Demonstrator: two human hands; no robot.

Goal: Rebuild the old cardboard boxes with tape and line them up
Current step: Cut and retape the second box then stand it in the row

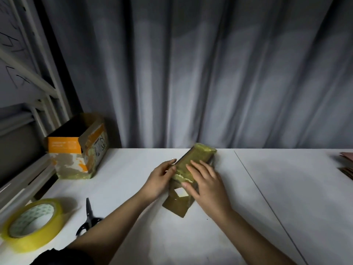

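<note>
Two hands work on one small cardboard box (pixel 198 161) lying on its side near the middle of the white bench (pixel 286 197), its long axis running from about seven o'clock to one o'clock. Yellowish tape covers its upper face, and a loose brown flap (pixel 177 205) with a square cut-out lies flat on the bench at its near end. The right hand (pixel 207 183) lies flat on the taped top, fingers straight and spread, pressing down. The left hand (pixel 159 179) rests against the box's left side, fingers nearly straight, thumb touching the top edge.

At nine o'clock from this box, well apart, an open orange-and-brown box (pixel 80 150) stands upright by the bench's far left corner. A roll of yellow tape (pixel 32 224) lies at eight o'clock near the left edge, black-handled scissors (pixel 88 217) just beside it. Grey curtains (pixel 191 73) hang behind the bench.
</note>
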